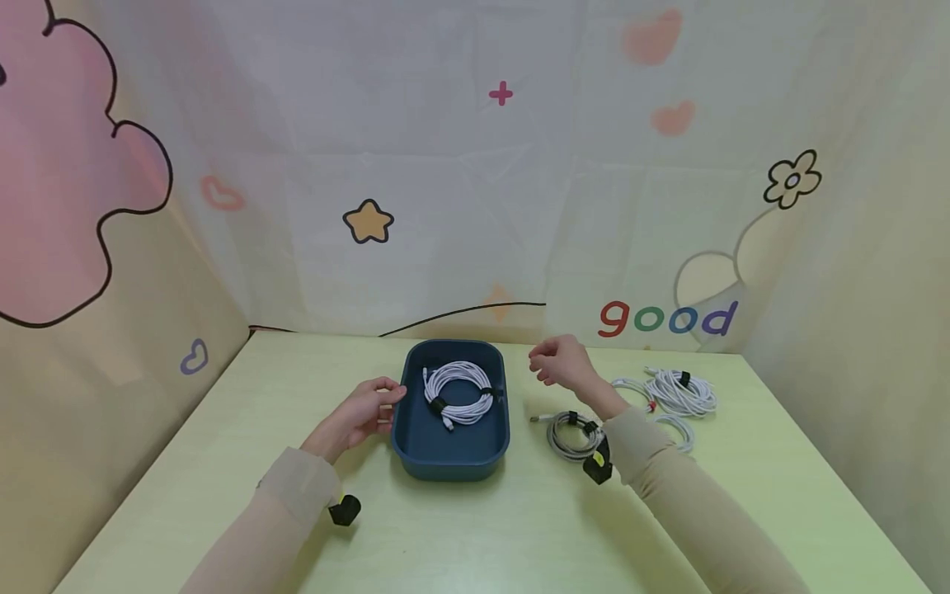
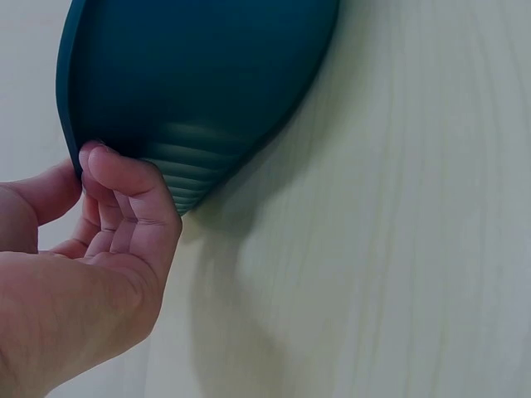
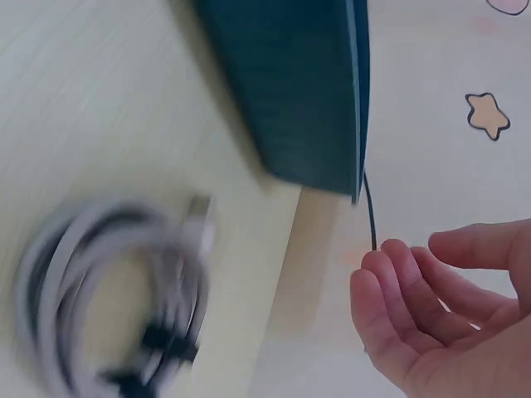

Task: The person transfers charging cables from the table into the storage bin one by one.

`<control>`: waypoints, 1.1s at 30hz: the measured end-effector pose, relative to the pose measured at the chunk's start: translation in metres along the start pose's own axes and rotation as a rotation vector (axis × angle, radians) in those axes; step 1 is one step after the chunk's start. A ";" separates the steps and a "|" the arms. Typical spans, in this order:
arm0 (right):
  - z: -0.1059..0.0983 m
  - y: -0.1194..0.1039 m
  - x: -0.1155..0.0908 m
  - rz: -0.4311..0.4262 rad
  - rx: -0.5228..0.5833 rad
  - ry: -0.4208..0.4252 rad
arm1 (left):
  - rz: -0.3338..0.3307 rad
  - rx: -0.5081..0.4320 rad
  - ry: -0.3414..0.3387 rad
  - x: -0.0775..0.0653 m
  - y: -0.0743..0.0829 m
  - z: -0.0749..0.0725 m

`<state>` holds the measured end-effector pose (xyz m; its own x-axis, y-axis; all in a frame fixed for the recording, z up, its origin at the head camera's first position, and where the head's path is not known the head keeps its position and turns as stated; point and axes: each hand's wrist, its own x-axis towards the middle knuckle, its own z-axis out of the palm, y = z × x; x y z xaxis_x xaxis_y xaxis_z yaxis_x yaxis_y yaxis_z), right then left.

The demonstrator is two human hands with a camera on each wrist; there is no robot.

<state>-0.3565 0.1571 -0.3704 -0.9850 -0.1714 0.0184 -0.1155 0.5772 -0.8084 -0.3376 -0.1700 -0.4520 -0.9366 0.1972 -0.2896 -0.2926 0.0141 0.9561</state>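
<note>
A dark blue plastic bin (image 1: pixel 449 472) stands on the table with a coiled white cable (image 1: pixel 458 404), strapped in black, lying inside it. My left hand (image 1: pixel 364 412) pinches the bin's left rim between thumb and fingers; the left wrist view shows the fingertips against the ribbed wall (image 2: pixel 195 166). To the right of the bin, my right hand (image 1: pixel 562 361) hovers in the air with loosely bent fingers and nothing in them. Nearest to it on the table lies a coiled grey cable (image 1: pixel 567 452) with black straps, blurred in the right wrist view.
Farther right lie a large white cable coil (image 1: pixel 686 396) with a black strap and a smaller white coil (image 1: pixel 677 429), partly behind my right sleeve. A printed cloth backdrop (image 1: pixel 445 247) rises along the table's back edge.
</note>
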 end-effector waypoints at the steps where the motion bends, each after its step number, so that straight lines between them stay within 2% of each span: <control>1: -0.004 0.004 -0.001 -0.009 -0.026 -0.002 | -0.003 -0.001 0.005 0.000 0.000 0.000; 5: -0.017 0.017 -0.007 -0.040 -0.153 -0.026 | -0.008 0.002 0.010 0.001 0.001 0.001; 9: -0.026 0.029 -0.012 -0.046 -0.302 -0.091 | -0.008 0.000 0.009 0.002 0.001 0.000; 15: -0.026 0.044 -0.018 -0.069 -0.491 -0.213 | -0.011 -0.004 0.018 0.003 0.000 -0.001; 19: -0.023 0.052 -0.023 -0.113 -0.585 -0.250 | -0.006 -0.002 0.008 0.002 -0.001 -0.001; 23: -0.017 0.059 -0.024 -0.134 -0.662 -0.246 | -0.003 -0.003 0.011 0.002 -0.001 -0.001; 28: -0.012 0.065 -0.025 -0.097 -0.730 -0.192 | -0.006 -0.001 0.010 0.002 -0.002 -0.001; 33: -0.012 0.068 -0.026 -0.072 -0.673 -0.183 | -0.003 -0.005 0.008 0.001 -0.002 -0.001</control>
<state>-0.3405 0.2106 -0.4189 -0.9414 -0.3252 -0.0893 -0.2917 0.9182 -0.2681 -0.3384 -0.1709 -0.4541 -0.9372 0.1891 -0.2932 -0.2968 0.0096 0.9549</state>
